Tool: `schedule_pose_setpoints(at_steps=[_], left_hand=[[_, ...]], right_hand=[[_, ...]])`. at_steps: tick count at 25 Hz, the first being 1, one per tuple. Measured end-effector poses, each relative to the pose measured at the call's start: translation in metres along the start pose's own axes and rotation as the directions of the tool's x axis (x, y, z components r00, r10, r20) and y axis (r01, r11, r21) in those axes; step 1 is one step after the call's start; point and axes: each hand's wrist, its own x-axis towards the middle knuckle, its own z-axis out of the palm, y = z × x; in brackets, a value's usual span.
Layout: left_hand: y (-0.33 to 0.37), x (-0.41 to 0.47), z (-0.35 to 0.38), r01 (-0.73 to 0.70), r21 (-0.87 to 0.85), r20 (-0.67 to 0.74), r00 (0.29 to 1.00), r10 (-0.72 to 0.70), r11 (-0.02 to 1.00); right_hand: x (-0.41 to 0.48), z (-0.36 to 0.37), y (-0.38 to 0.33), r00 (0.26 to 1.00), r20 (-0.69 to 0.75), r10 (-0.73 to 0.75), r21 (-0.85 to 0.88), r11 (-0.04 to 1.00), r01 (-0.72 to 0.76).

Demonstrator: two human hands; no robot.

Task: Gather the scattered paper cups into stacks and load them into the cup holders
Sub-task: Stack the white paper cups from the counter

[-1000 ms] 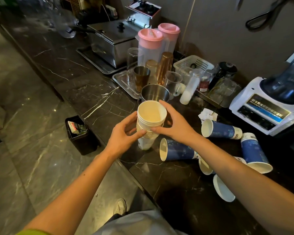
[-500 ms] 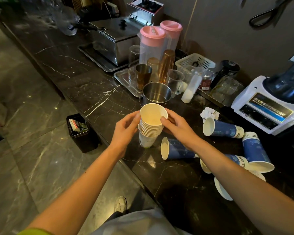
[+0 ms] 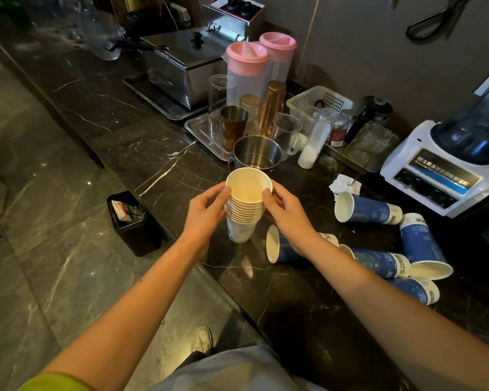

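A stack of white paper cups (image 3: 244, 213) stands upright on the dark marble counter (image 3: 141, 153), mouth up. My left hand (image 3: 206, 210) grips its left side near the rims and my right hand (image 3: 285, 213) grips the right side. Several tall blue paper cups lie on their sides to the right: one (image 3: 367, 211) near the blender, one (image 3: 277, 248) partly behind my right wrist, others (image 3: 421, 246) in a loose pile further right. No cup holder is in view.
Behind the stack stands a steel pot (image 3: 257, 152), a metal tray (image 3: 206, 134) with shakers and glasses, two pink-lidded pitchers (image 3: 247, 71), and a white basket (image 3: 319, 98). A blender (image 3: 446, 167) sits at the right. A black bin (image 3: 133, 221) stands on the floor below the counter edge.
The stack has come down onto the counter and its cups sit closer together. Both hands have slid up towards the rims.
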Motion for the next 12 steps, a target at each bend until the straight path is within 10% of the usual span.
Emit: schedule_pose_setpoints(at_steps=[9, 12], left_hand=[[0.010, 0.008, -0.001, -0.014, 0.096, 0.046, 0.999, 0.010, 0.995], [0.021, -0.003, -0.009, -0.230, 0.315, -0.032, 0.967, 0.252, 0.921]], right_hand=[[0.005, 0.003, -0.002, 0.999, -0.036, 0.000, -0.045, 0.999, -0.002], [0.001, -0.011, -0.002, 0.999, -0.042, 0.030, -0.060, 0.998, -0.033]])
